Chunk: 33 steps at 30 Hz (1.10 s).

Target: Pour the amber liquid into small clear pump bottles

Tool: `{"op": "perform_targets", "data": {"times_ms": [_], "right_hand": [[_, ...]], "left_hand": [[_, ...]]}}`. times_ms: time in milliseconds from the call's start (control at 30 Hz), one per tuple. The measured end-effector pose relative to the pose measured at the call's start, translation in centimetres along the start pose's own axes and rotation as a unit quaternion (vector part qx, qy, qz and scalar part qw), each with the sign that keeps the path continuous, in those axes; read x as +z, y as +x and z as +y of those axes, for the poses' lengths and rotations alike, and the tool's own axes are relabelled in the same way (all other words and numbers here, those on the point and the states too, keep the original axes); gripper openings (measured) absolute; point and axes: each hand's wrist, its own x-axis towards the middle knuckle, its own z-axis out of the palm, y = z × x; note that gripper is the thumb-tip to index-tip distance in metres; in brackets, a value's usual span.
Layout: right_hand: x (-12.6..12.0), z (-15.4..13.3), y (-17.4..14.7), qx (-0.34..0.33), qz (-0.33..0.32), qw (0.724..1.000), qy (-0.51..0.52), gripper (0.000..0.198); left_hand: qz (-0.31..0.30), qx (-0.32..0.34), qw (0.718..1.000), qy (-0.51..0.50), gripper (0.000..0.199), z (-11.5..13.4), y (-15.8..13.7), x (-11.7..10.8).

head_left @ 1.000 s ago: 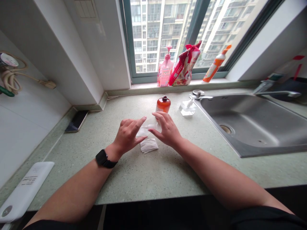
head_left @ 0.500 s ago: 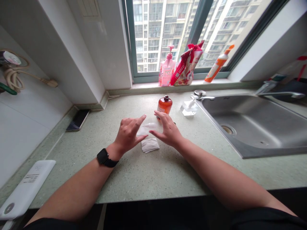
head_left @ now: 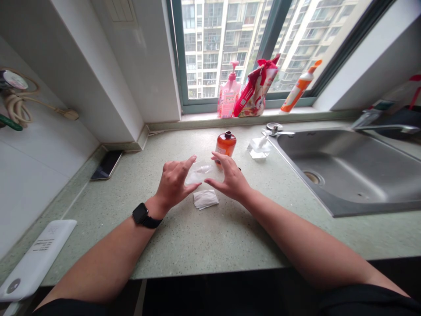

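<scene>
My left hand (head_left: 174, 183), with a black watch (head_left: 140, 213) on its wrist, is open, thumb and fingers apart. Facing it, my right hand (head_left: 231, 177) is also open and holds nothing. Between the two lies a thin clear plastic piece (head_left: 199, 172), flat on the counter; I cannot make out its exact kind. Just nearer to me is a folded white tissue (head_left: 205, 199). An amber bottle (head_left: 226, 143) without a cap stands behind my right fingertips, its lower part hidden by them. A small dark object shows partly behind my right hand.
To the right of the bottle stands a clear pump dispenser (head_left: 259, 148), beside the steel sink (head_left: 362, 175). A phone (head_left: 107, 165) and a white power bank (head_left: 37, 259) lie at left. The windowsill holds a pink pump bottle (head_left: 228, 97), a red pouch (head_left: 256, 90) and an orange-white bottle (head_left: 297, 93).
My left hand has shifted slightly left, widening the gap between my hands and baring more of the plastic piece. My right hand has stayed almost still.
</scene>
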Motion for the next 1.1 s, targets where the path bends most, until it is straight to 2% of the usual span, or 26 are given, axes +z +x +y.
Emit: {"op": "perform_targets", "data": {"times_ms": [133, 300, 400, 500, 567, 667, 800, 967, 1100], "right_hand": [[0.5, -0.4, 0.0, 0.01, 0.022, 1.0, -0.011, 0.079], [0.8, 1.4, 0.1, 0.044, 0.037, 0.998, -0.021, 0.063], [0.5, 1.6, 0.1, 0.046, 0.031, 0.998, -0.014, 0.07], [0.0, 0.7, 0.1, 0.017, -0.002, 1.0, 0.004, 0.079], [-0.2, -0.1, 0.0, -0.003, -0.016, 1.0, 0.011, 0.078], [0.1, -0.7, -0.1, -0.001, -0.005, 1.0, 0.01, 0.073], [0.6, -0.2, 0.0, 0.022, 0.014, 1.0, 0.006, 0.075], [0.3, 1.0, 0.2, 0.024, 0.048, 0.999, -0.005, 0.058], [0.1, 1.2, 0.4, 0.027, 0.014, 1.0, 0.008, 0.039]], "left_hand": [[-0.01, 0.015, 1.0, -0.01, 0.088, 0.2, 0.0, 0.1], [-0.006, -0.014, 1.0, 0.005, 0.089, -0.1, 0.0, -0.1], [0.0, -0.019, 1.0, 0.012, 0.093, -0.4, -0.1, -0.2], [0.002, -0.013, 1.0, 0.014, 0.093, -0.4, -0.1, -0.1], [-0.002, -0.007, 1.0, 0.009, 0.091, -0.3, -0.1, 0.0], [-0.016, 0.013, 1.0, -0.007, 0.089, -0.1, -0.1, 0.1], [-0.028, 0.014, 0.999, -0.016, 0.088, 0.0, -0.1, 0.1], [-0.004, -0.022, 1.0, -0.01, 0.088, -0.4, -0.1, 0.0], [0.004, -0.027, 1.0, -0.01, 0.089, -0.5, -0.2, 0.0]]}}
